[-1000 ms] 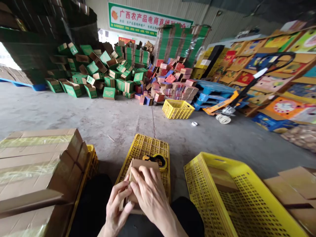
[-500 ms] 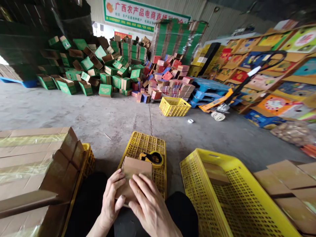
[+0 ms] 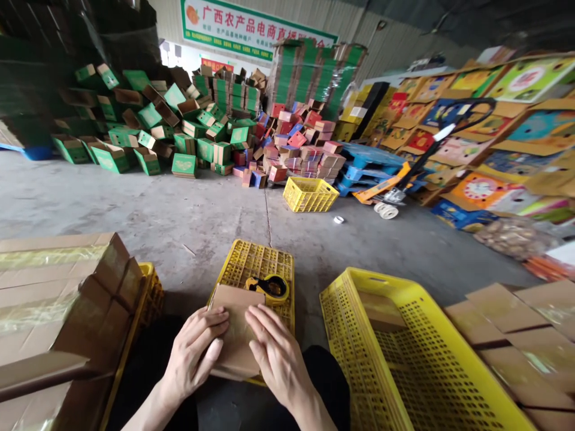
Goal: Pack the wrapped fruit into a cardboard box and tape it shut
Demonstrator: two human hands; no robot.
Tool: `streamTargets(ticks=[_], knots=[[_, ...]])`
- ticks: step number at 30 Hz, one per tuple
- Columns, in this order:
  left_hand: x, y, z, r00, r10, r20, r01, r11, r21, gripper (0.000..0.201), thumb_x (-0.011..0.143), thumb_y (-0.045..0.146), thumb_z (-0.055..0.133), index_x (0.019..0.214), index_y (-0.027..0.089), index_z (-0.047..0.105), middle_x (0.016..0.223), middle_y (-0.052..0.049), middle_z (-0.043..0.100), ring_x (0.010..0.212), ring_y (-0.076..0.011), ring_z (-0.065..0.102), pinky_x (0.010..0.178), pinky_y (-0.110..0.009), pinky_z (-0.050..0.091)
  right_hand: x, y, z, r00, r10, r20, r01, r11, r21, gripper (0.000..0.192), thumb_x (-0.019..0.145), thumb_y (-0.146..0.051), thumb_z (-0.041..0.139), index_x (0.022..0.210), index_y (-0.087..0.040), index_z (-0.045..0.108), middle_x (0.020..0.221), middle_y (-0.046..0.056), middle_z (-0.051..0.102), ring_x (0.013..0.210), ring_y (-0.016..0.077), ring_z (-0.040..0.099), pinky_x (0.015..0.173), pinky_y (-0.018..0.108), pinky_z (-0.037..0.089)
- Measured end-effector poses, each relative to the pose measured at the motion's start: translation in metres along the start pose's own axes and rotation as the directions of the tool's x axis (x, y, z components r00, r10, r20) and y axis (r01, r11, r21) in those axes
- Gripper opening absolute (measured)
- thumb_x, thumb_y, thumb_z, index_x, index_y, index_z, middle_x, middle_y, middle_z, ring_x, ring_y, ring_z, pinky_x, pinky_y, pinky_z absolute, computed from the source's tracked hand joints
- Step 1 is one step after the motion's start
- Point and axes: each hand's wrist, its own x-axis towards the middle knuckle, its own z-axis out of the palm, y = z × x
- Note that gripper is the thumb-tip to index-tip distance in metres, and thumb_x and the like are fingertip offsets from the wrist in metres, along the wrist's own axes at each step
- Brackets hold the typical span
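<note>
A small brown cardboard box (image 3: pixel 236 347) lies on an upturned yellow plastic crate (image 3: pixel 245 260) in front of my knees. My left hand (image 3: pixel 197 344) rests flat over the box's left side, fingers stretched onto the top and thumb toward the near part. On the right side of the top lies my right hand (image 3: pixel 274 344), its fingers outstretched and close together. A yellow-and-black tape dispenser (image 3: pixel 274 288) sits on the crate just beyond the box. The box's underside is hidden.
Taped cartons (image 3: pixel 58 287) are stacked at my left in a yellow crate. A deep yellow crate (image 3: pixel 359 353) on the right holds one carton (image 3: pixel 381 312); more cartons (image 3: pixel 530 335) stand past it. Farther off are a small crate (image 3: pixel 309 194), a pallet jack (image 3: pixel 390 191) and piled green boxes (image 3: pixel 184 164).
My right hand has slid from the middle of the box's top to its right side, so the hands are farther apart. The whole view has shifted slightly.
</note>
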Motion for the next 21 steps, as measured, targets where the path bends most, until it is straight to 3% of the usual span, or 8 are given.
streamTargets(ticks=[5,8,11,15,18,21], knots=[[0.011,0.012,-0.014,0.980,-0.080,0.184,0.057,0.990,0.129,0.034,0.106,0.039,0.055,0.134,0.023,0.067,0.133,-0.009,0.071,0.128,-0.0254,0.064,0.125,-0.047,0.034,-0.019,-0.001,0.017,0.994,0.091,-0.067,-0.087,0.995,0.051,0.059,0.112,-0.036,0.039,0.168,-0.024,0.027,0.169,0.007,0.040,0.157,0.0247,0.037,0.126,0.042,0.041],[0.018,0.018,-0.020,0.963,-0.068,0.260,-0.001,0.967,0.254,0.055,0.101,0.056,0.059,0.146,0.024,0.062,0.134,-0.011,0.069,0.120,-0.0283,0.065,0.114,-0.043,0.048,-0.024,-0.010,0.031,0.985,0.132,-0.107,-0.119,0.985,0.122,0.071,0.110,-0.053,0.040,0.170,-0.020,0.021,0.173,0.013,0.030,0.158,0.0305,0.032,0.125,0.046,0.041],[0.025,0.020,-0.016,0.959,-0.012,0.284,-0.088,0.937,0.338,0.076,0.096,0.072,0.056,0.154,0.023,0.055,0.137,-0.013,0.068,0.118,-0.0313,0.066,0.102,-0.040,0.055,-0.027,-0.013,0.035,0.985,0.138,-0.107,-0.118,0.977,0.178,0.094,0.100,-0.068,0.053,0.170,-0.017,0.019,0.173,0.019,0.026,0.157,0.0362,0.032,0.123,0.050,0.042],[0.031,0.021,-0.007,0.935,0.096,0.340,-0.209,0.926,0.314,0.091,0.095,0.079,0.048,0.162,0.019,0.043,0.160,-0.014,0.052,0.143,-0.0334,0.053,0.120,-0.044,0.042,-0.032,-0.010,0.035,0.988,0.106,-0.114,-0.085,0.981,0.177,0.105,0.090,-0.067,0.069,0.170,-0.018,0.021,0.168,0.019,0.037,0.154,0.0364,0.037,0.121,0.049,0.046],[0.031,0.022,-0.006,0.938,0.097,0.333,-0.213,0.920,0.331,0.090,0.096,0.077,0.049,0.163,0.017,0.040,0.164,-0.014,0.047,0.149,-0.0324,0.048,0.124,-0.043,0.037,-0.039,-0.015,0.041,0.973,0.081,-0.218,-0.054,0.991,0.125,0.094,0.095,-0.059,0.068,0.169,-0.020,0.026,0.159,0.017,0.052,0.151,0.0338,0.045,0.117,0.047,0.051],[0.029,0.023,-0.008,0.934,0.099,0.344,-0.220,0.916,0.336,0.090,0.094,0.079,0.049,0.163,0.022,0.042,0.166,-0.012,0.044,0.150,-0.0330,0.047,0.123,-0.043,0.039,-0.047,-0.026,0.053,0.932,0.081,-0.354,-0.054,0.995,0.085,0.078,0.100,-0.050,0.064,0.166,-0.022,0.033,0.148,0.015,0.064,0.143,0.0320,0.055,0.111,0.045,0.058]])
